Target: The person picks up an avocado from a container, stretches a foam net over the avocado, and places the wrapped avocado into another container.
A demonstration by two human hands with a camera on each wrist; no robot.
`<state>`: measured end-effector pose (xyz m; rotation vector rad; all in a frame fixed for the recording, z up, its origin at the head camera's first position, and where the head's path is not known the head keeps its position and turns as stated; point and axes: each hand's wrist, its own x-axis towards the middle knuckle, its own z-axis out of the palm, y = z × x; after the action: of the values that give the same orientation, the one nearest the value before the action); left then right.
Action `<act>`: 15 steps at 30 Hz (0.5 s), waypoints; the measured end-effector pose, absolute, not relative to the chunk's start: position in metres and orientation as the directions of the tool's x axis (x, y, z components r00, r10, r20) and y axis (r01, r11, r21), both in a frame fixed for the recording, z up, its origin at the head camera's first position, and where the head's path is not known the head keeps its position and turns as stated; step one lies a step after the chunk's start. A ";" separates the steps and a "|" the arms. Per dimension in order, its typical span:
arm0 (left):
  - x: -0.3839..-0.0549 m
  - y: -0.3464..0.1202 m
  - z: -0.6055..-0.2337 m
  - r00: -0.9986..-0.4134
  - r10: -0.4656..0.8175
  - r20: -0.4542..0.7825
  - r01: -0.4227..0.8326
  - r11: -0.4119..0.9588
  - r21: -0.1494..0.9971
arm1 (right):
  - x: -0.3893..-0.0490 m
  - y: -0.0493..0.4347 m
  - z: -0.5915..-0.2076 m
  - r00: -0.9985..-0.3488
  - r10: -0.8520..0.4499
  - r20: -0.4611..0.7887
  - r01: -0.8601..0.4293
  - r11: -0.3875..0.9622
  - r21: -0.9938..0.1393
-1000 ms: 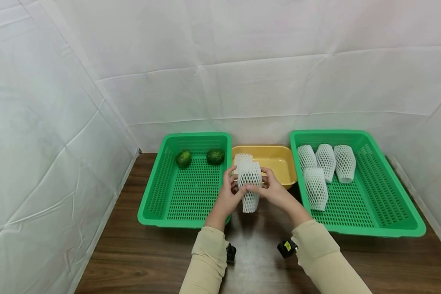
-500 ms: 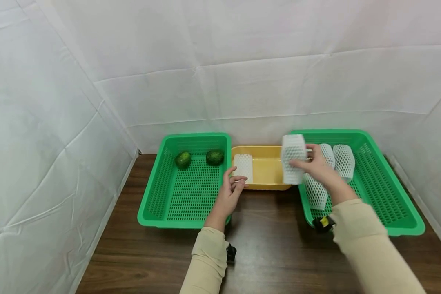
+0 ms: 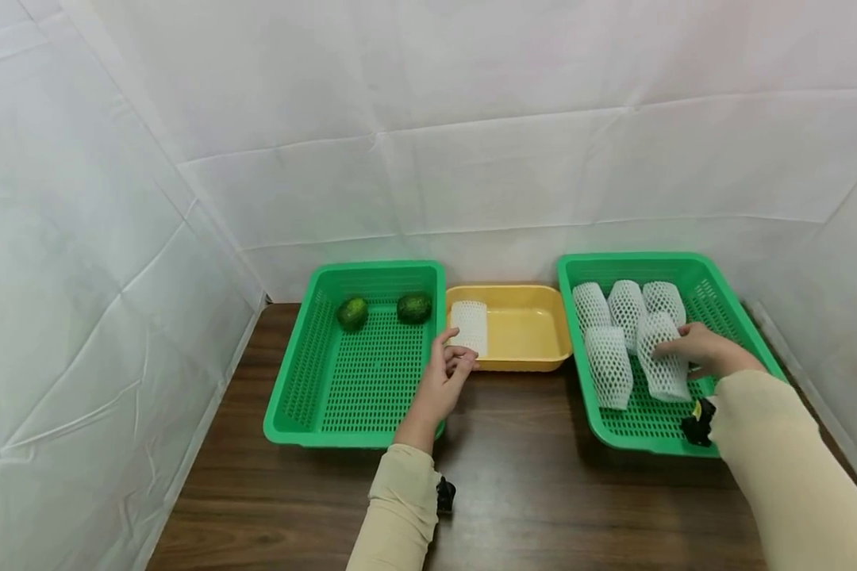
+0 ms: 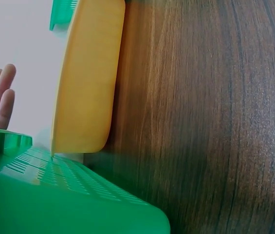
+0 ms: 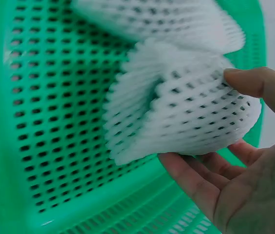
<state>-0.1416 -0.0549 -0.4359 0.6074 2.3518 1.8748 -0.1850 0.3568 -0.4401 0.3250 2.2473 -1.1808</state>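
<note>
My right hand (image 3: 703,349) is inside the right green basket (image 3: 650,436), with thumb and fingers around a white foam net sleeve (image 3: 662,361) that bulges. In the right wrist view, the thumb lies across the top of this sleeve (image 5: 195,105) and the fingers are beneath it; its near end gapes, and what it wraps is hidden. Several similar bulging sleeves, one a foam net sleeve (image 3: 609,366), lie beside it. My left hand (image 3: 443,381) hangs loosely curled with nothing in it, between the left green basket (image 3: 353,436) and the yellow tray (image 3: 524,365).
Two dark green, mottled fruits (image 3: 414,308) sit apart at the back of the left basket. A flat white foam net (image 3: 469,325) lies at the left end of the yellow tray. Brown wooden tabletop (image 3: 528,476) runs in front; white sheeting (image 3: 471,182) stands behind.
My right hand has carried the foam net sleeve from between both hands, over the yellow tray, rightward into the right basket. The left hand let go of it and stayed near the tray.
</note>
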 end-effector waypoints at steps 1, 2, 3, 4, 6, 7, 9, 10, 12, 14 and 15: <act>-0.142 -0.055 -0.436 -0.919 0.347 0.186 0.259 0.176 0.950 | -0.184 0.358 -0.443 -0.795 -0.061 -0.604 0.464 0.581 -0.669; -0.142 -0.055 -0.436 -0.919 0.347 0.187 0.260 0.178 0.949 | -0.184 0.358 -0.446 -0.786 -0.065 -0.614 0.469 0.585 -0.662; -0.141 -0.055 -0.436 -0.920 0.346 0.187 0.260 0.179 0.949 | -0.183 0.358 -0.448 -0.781 -0.067 -0.620 0.472 0.587 -0.658; -0.141 -0.055 -0.436 -0.920 0.345 0.187 0.261 0.183 0.948 | -0.183 0.357 -0.450 -0.777 -0.068 -0.626 0.475 0.589 -0.654; -0.141 -0.055 -0.436 -0.920 0.344 0.187 0.261 0.183 0.948 | -0.182 0.355 -0.453 -0.766 -0.073 -0.639 0.482 0.593 -0.645; -0.140 -0.055 -0.436 -0.920 0.344 0.186 0.260 0.184 0.948 | -0.183 0.353 -0.454 -0.759 -0.077 -0.646 0.488 0.590 -0.643; -0.140 -0.055 -0.435 -0.920 0.345 0.184 0.259 0.186 0.948 | -0.183 0.350 -0.454 -0.753 -0.078 -0.653 0.492 0.593 -0.638; -0.140 -0.055 -0.435 -0.920 0.347 0.182 0.258 0.186 0.948 | -0.184 0.349 -0.455 -0.751 -0.078 -0.656 0.495 0.591 -0.637; -0.140 -0.054 -0.434 -0.920 0.349 0.177 0.254 0.189 0.948 | -0.185 0.348 -0.454 -0.747 -0.073 -0.661 0.502 0.588 -0.633; -0.140 -0.055 -0.434 -0.921 0.348 0.172 0.251 0.196 0.948 | -0.186 0.348 -0.454 -0.743 -0.063 -0.666 0.511 0.588 -0.626; -0.140 -0.055 -0.434 -0.922 0.347 0.172 0.252 0.198 0.947 | -0.187 0.348 -0.454 -0.742 -0.055 -0.669 0.518 0.586 -0.623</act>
<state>-0.1400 -0.0548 -0.4338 0.5929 2.3693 1.8480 -0.1872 0.3476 -0.4542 0.3662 2.1610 -1.1320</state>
